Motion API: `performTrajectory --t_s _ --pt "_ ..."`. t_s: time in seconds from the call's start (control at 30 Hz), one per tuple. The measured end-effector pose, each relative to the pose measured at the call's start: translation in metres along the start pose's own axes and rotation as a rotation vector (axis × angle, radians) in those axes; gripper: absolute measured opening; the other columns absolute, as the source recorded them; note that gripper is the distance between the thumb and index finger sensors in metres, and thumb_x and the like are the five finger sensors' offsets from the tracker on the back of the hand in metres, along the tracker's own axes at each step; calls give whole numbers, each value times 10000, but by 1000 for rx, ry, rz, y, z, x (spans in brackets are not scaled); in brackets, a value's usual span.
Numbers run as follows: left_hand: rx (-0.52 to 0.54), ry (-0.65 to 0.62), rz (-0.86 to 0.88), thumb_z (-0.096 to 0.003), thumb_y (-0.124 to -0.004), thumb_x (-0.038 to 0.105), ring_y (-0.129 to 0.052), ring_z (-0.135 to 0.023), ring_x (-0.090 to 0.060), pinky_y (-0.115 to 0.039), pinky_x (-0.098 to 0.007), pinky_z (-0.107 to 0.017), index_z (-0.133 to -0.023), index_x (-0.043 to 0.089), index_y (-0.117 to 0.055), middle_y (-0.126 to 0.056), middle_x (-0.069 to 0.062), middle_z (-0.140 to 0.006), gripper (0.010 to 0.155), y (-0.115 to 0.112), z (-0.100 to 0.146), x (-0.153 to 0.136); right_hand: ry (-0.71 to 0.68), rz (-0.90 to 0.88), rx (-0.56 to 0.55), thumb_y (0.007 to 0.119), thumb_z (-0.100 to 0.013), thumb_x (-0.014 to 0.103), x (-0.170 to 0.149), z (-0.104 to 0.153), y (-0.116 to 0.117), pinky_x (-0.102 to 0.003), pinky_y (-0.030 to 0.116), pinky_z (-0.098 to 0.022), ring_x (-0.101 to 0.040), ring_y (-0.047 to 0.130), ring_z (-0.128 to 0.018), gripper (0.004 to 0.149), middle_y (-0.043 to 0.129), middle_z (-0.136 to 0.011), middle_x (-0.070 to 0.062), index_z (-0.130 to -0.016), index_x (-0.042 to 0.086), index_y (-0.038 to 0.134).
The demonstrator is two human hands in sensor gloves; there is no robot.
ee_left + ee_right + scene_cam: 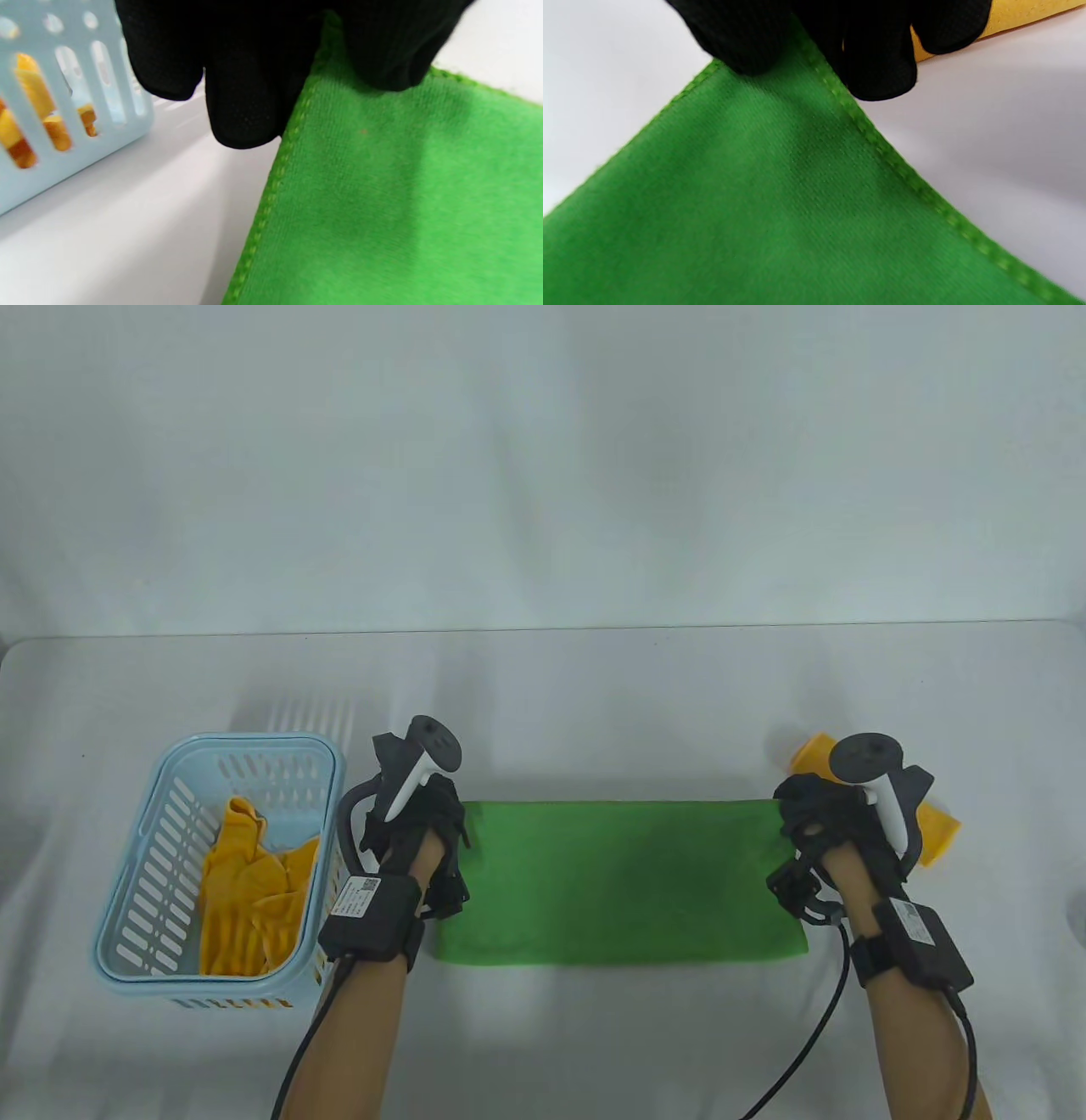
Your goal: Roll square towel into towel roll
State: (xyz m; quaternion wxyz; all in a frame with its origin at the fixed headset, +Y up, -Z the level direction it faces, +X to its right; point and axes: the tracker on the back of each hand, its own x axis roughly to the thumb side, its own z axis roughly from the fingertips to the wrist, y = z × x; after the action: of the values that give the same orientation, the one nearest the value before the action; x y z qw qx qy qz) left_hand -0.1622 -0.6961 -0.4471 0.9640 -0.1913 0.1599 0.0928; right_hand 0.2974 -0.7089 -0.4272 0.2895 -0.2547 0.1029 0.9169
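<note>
A green towel (624, 882) lies as a wide flat band on the white table (594, 704). My left hand (424, 831) pinches its far left corner; in the left wrist view the thumb and fingers (242, 84) hold the green towel's (382, 203) stitched edge between them. My right hand (827, 831) pinches the far right corner; in the right wrist view the fingers (874, 55) hold the green corner (780, 195).
A light blue slotted basket (136, 857) stands left of the towel with crumpled yellow cloths (246, 891) in it; its wall shows in the left wrist view (76, 106). A rolled yellow towel (937, 831) lies behind my right hand, also in the right wrist view (1018, 12).
</note>
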Motion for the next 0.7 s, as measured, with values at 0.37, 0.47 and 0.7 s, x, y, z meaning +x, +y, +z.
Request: performTrajectory --t_s 0.37,0.47,0.7 --pt "34 40 -107 -386 -804 429 -1010 -691 -221 -759 -497 -638 -788 318 -851 -962 59 -781 420 -32 -37 16 33 231 -80 802 -381 343 13 -19 41 -548 677 -623 -295 887 -746 384 927 -738 31 -765 343 806" --pt "42 47 -92 -385 -786 464 -989 -719 -231 -745 -503 -648 -823 310 -826 -939 46 -812 466 -32 -38 14 39 249 -91 802 -377 364 13 -20 43 -547 663 -635 -292 867 -762 433 899 -779 32 -809 360 769" --pt "62 41 -67 -379 -735 539 -878 -885 -297 -696 -533 -686 -975 280 -689 -799 -7 -984 652 -28 -35 11 51 249 -125 821 -334 476 10 -13 33 -551 644 -649 -301 814 -833 618 801 -904 38 -917 393 631"
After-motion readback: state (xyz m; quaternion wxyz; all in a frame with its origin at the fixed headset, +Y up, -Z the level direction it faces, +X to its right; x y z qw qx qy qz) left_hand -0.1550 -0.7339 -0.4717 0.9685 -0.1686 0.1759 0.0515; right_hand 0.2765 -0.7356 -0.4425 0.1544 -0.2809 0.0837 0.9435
